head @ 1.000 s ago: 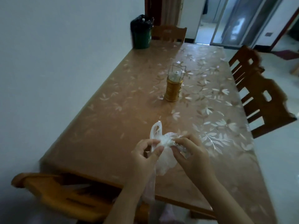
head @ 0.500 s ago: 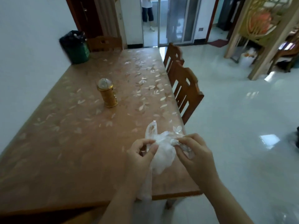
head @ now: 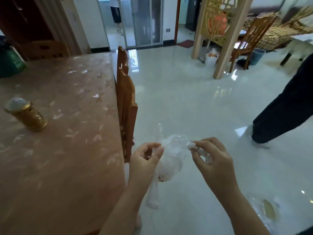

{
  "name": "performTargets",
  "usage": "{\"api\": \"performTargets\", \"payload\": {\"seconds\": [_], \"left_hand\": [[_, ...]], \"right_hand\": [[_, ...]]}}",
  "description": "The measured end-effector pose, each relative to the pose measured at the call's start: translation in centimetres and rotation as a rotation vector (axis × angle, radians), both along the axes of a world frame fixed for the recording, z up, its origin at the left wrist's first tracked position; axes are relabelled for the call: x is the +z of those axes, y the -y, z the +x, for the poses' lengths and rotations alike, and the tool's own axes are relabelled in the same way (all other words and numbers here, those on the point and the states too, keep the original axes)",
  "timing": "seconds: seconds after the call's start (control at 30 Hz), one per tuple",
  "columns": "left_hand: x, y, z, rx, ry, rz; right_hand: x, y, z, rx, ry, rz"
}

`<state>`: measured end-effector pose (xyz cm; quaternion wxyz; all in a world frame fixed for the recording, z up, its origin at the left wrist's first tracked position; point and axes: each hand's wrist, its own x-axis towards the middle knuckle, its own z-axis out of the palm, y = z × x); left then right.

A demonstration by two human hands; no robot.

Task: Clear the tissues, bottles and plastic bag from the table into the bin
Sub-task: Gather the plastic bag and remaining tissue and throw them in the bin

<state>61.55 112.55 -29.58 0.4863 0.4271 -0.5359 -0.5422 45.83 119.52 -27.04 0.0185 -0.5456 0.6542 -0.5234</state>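
Both forearms are extended upward from the bottom of the frame, and the two hands are held close together in the lower centre, above the glossy floor (head: pixel 194 102) and just right of the table (head: pixel 55 150) edge. The left hand (head: pixel 144 163) is curled, its grip formed by thumb and forefinger pressed together on one side of a thin, crinkled, translucent plastic bag (head: pixel 171 156). The right hand (head: pixel 215 163) is turned palm-left with the fingers bent; its grip is pinched on the other side of the bag, where a small crumpled white wad, apparently tissue, is caught at the fingertips. Between the hands the bag is bunched into a soft, rounded pouch with pale contents that cannot be made out, and a limp tail of film is hung down below the left wrist.

The table is seen at the left of the frame, covered by a smooth, shiny brown sheet printed with pale leaf shapes. A gold cylindrical container (head: pixel 27 116) with a clear domed cap is stood on it at mid left. A dark green bin (head: pixel 10 63) with a black liner is partly visible at the far upper left edge, on the table. Carved wooden chairs (head: pixel 126 102) are tucked against the table's right side. A dark-trousered leg (head: pixel 288 106) is seen at the right edge.
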Motion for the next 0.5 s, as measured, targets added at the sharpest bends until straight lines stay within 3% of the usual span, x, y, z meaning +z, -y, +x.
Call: {"api": "performTargets", "payload": {"seconds": [0.27,0.5], "left_hand": [[-1.2,4.0,-8.9,-0.092,0.041,0.023],[-2.0,11.9,-18.2,-0.168,0.038,0.069]], "right_hand": [[-1.6,2.1,-8.2,-0.108,0.037,0.020],[-2.1,9.0,-17.1,-0.194,0.011,0.050]]}}
